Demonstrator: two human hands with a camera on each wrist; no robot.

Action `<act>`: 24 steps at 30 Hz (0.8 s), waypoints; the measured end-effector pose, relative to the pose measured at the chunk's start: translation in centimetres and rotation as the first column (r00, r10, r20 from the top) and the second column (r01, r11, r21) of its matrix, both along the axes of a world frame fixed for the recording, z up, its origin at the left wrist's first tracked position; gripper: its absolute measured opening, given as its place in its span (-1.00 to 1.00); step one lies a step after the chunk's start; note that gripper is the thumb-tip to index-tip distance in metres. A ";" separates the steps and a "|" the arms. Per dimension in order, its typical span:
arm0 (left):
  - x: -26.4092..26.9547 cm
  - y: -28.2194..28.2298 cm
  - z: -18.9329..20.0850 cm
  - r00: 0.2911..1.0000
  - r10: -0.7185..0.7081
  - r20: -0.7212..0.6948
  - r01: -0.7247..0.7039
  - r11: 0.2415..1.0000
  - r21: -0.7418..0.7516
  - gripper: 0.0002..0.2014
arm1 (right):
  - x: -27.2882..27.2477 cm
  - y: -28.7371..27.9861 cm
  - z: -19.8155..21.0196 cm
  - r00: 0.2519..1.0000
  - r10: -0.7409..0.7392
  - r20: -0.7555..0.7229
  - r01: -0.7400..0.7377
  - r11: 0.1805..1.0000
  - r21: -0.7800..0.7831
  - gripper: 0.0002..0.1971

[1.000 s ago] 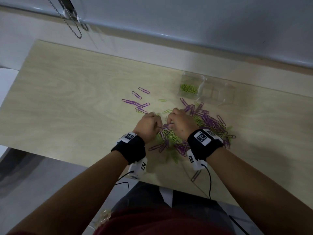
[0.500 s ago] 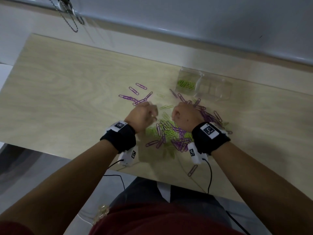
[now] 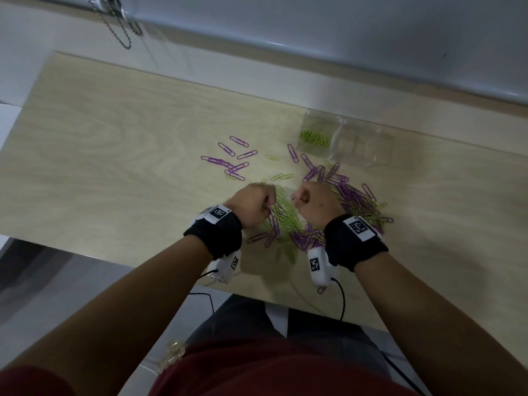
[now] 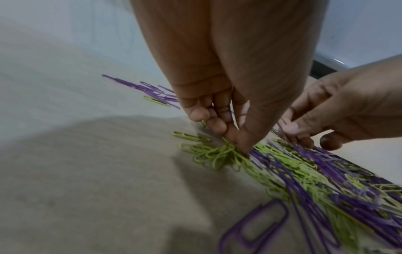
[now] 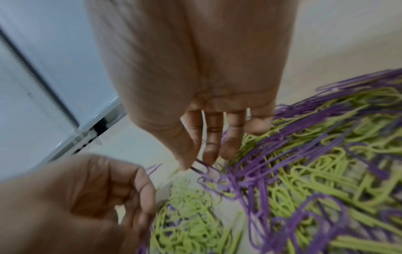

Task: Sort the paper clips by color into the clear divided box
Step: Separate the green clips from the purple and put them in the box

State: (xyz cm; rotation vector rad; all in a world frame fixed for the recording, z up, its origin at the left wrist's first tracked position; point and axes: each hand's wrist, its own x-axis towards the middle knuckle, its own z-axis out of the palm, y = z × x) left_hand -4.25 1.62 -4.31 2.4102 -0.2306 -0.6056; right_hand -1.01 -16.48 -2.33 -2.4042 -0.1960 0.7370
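1. Change from a second back: the hands were knuckle to knuckle over the middle of the pile; now they sit apart, with a strip of green clips showing between them. Reads as a tangled bunch being teased open, not a carry to the box.
2. Left hand [image 3: 251, 204]: thumb and fingers pinched down on a clump of green clips [image 4: 217, 153] at the pile's near-left edge. Grip closed on the clump, fingertips low at the tabletop [image 3: 114, 167].
3. Right hand [image 3: 314, 202]: thumb and forefinger nip the end of a purple clip [image 5: 202, 167]; the other fingers hang straight over the heap. The clip looks hooked into its neighbours.
4. Mixed pile [image 3: 337, 212]: green and purple wire loops, thin, glossy-coated, interlocked and springy-looking. Stray purple clips [image 3: 228, 161] lie scattered to the left, a few green ones among them.
5. Clear box [image 3: 345, 141]: see-through plastic with thin dividers, standing beyond the pile toward the back right, well apart from both hands. Its left compartment holds a small heap of green clips; the other cells look empty, though glare makes that uncertain.
6. Judgement: sorting is early. Most clips are on the pale wood-grain tabletop, and no purple is visible in the box. Linked clips may drag the wrong colour along when lifted.
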 end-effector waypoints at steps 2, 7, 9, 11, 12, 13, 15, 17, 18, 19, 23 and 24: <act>-0.3 0.0 -0.2 0.998 0.036 -0.050 -0.036 0.999 -0.011 -0.81 | 0.1 -0.8 0.7 0.985 -0.167 -0.033 0.170 0.970 0.173 -0.85; -1.3 0.3 -0.2 0.990 0.127 -0.063 -0.129 0.991 -0.036 -0.90 | 0.7 -2.8 2.1 0.871 -0.435 -0.228 0.491 0.779 0.391 -0.96; -1.7 0.3 -0.2 0.996 0.088 -0.032 -0.088 0.996 -0.008 -0.88 | 1.7 -2.8 2.1 0.857 -0.476 -0.196 0.513 0.756 0.406 -0.97; -2.1 0.0 -0.4 1.000 0.010 0.013 -0.010 1.000 0.021 -0.87 | 3.2 -2.4 1.6 0.882 -0.466 -0.072 0.457 0.807 0.375 -0.94; -2.2 -0.1 -0.5 0.999 -0.021 0.027 0.020 0.999 0.026 -0.86 | 4.0 -2.1 1.2 0.902 -0.432 0.012 0.407 0.859 0.309 -0.93; -2.2 -0.2 -0.7 0.998 -0.043 0.044 0.043 0.999 0.021 -0.85 | 4.5 -1.8 1.3 0.920 -0.380 0.099 0.353 0.911 0.212 -0.93; -2.2 -0.2 -0.9 0.995 -0.078 0.067 0.077 0.997 0.012 -0.81 | 4.5 -1.2 1.4 0.952 -0.231 0.200 0.225 0.973 0.055 -0.90; -2.2 -0.1 -0.9 0.988 -0.131 0.085 0.128 0.991 0.042 -0.77 | 2.7 -0.5 2.3 0.984 -0.001 0.179 0.006 1.000 -0.026 -0.89; -2.2 -0.1 -0.9 0.983 -0.165 0.085 0.159 0.985 0.072 -0.75 | 1.2 0.0 2.5 0.983 0.120 0.136 -0.112 0.991 -0.067 -0.90; -2.2 -0.2 -0.9 0.978 -0.192 0.085 0.184 0.978 0.097 -0.72 | -0.4 0.3 2.6 0.974 0.208 0.084 -0.199 0.975 -0.100 -0.89; -1.8 -0.2 -0.7 0.967 -0.237 0.089 0.224 0.965 0.139 -0.77 | -5.1 1.6 1.2 0.968 0.247 0.032 -0.235 0.948 -0.212 -0.87; -1.6 -0.2 -0.5 0.968 -0.240 0.079 0.226 0.962 0.156 -0.79 | -5.5 2.0 0.6 0.969 0.243 0.030 -0.230 0.946 -0.230 -0.87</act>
